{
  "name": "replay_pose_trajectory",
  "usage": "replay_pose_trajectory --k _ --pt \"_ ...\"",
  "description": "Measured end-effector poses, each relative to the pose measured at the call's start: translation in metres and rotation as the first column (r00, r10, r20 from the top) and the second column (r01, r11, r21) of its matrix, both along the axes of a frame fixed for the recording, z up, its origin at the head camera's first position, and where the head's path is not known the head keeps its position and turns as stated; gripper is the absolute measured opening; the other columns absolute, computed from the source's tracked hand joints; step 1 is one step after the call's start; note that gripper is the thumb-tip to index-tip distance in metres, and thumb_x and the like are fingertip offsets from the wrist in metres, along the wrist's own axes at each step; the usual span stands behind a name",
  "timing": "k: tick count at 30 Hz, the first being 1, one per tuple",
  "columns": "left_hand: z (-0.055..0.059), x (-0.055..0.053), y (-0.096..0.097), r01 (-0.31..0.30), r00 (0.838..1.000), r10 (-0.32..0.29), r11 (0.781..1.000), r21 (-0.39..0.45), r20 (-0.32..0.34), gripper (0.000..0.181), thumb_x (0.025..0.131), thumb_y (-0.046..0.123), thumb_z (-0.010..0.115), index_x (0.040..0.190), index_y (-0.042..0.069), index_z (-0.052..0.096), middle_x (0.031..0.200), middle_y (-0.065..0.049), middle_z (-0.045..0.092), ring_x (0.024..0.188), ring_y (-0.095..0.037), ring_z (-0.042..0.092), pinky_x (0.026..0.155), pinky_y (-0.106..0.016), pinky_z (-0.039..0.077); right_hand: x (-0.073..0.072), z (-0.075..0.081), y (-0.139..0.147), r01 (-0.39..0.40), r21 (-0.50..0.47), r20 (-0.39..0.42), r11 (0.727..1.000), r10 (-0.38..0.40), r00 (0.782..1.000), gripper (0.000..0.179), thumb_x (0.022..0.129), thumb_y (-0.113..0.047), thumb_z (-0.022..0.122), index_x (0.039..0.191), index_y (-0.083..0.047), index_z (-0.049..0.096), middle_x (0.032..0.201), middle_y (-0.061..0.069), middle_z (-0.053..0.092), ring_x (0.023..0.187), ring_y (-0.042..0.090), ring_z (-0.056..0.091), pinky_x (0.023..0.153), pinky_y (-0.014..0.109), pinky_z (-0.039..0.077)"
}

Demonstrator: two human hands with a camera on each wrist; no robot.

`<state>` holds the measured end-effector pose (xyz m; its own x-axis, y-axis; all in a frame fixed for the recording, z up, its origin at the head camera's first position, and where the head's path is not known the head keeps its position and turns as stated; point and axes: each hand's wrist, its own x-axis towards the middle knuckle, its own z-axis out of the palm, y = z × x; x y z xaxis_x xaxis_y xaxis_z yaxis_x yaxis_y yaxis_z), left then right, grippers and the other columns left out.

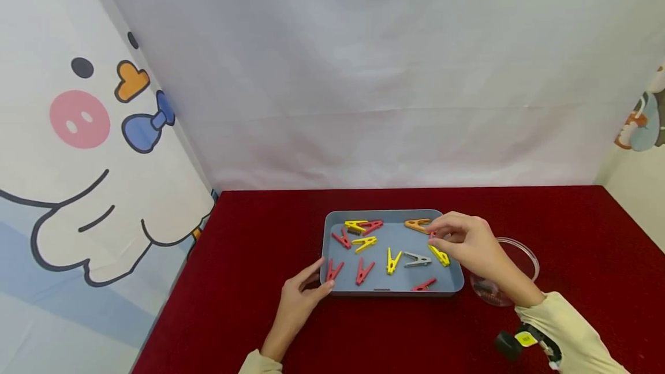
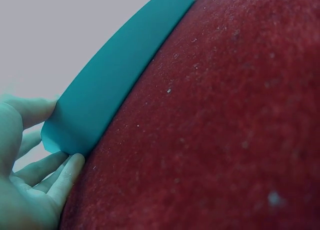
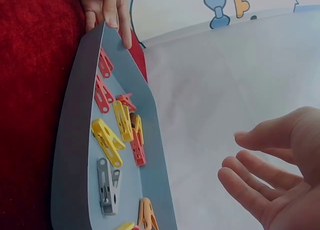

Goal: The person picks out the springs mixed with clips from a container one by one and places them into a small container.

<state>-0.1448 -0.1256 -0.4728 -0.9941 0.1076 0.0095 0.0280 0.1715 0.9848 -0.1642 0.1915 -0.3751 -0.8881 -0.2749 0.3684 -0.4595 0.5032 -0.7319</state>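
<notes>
A shallow blue-grey tray (image 1: 381, 288) stands on the red cloth, with several plastic clothespins lying loose in it. Among them are a red one (image 1: 364, 270), a yellow one (image 1: 393, 261), a grey one (image 1: 417, 260) and an orange one (image 1: 416, 224). My left hand (image 1: 300, 300) holds the tray's near left corner, thumb at the front and fingers along the side. Over the tray's right end hovers my right hand (image 1: 470, 245), its fingers loosely bent. The right wrist view shows a gap between that thumb and the fingertips (image 3: 227, 172), with nothing in it.
Right of the tray, partly behind my right forearm, lies a clear round plastic container (image 1: 531, 253). Red cloth (image 1: 249, 247) covers the table. A pale curtain (image 1: 384, 103) hangs behind its far edge, and a cartoon-printed one (image 1: 78, 206) borders the left.
</notes>
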Motion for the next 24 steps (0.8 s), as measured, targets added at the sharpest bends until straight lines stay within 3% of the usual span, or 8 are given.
replay_pose_trajectory --k 6,14,24 --pt "0.000 -0.001 0.000 0.011 1.000 -0.011 1.000 0.008 0.014 0.056 0.076 0.019 0.070 0.126 0.011 0.049 0.122 -0.013 0.051 0.105 -0.027 0.052 0.071 -0.021 0.048 0.004 0.016 -0.019 0.019 0.022 0.008 1.000 -0.020 1.000 0.019 0.074 0.003 0.067 0.090 -0.006 0.066 0.087 0.005 0.061 0.074 0.020 0.058 0.061 0.026 0.050" --pt "0.002 -0.001 0.000 0.021 1.000 -0.021 1.000 0.014 0.011 0.055 0.076 0.018 0.069 0.127 0.011 0.049 0.123 -0.013 0.049 0.104 -0.028 0.051 0.070 -0.021 0.048 -0.026 -0.016 -0.018 -0.012 -0.010 0.038 1.000 0.012 0.999 0.017 0.076 -0.010 0.069 0.091 -0.018 0.067 0.091 0.000 0.062 0.076 0.011 0.058 0.064 0.029 0.050" --pt "0.001 0.000 -0.001 0.018 1.000 -0.018 1.000 0.017 0.003 0.055 0.076 0.017 0.070 0.126 0.010 0.049 0.125 -0.013 0.049 0.105 -0.029 0.051 0.071 -0.021 0.048 -0.040 -0.023 -0.035 -0.011 -0.001 0.066 1.000 0.011 0.998 0.015 0.075 -0.009 0.069 0.088 -0.015 0.068 0.087 -0.003 0.062 0.074 0.013 0.058 0.063 0.029 0.049"
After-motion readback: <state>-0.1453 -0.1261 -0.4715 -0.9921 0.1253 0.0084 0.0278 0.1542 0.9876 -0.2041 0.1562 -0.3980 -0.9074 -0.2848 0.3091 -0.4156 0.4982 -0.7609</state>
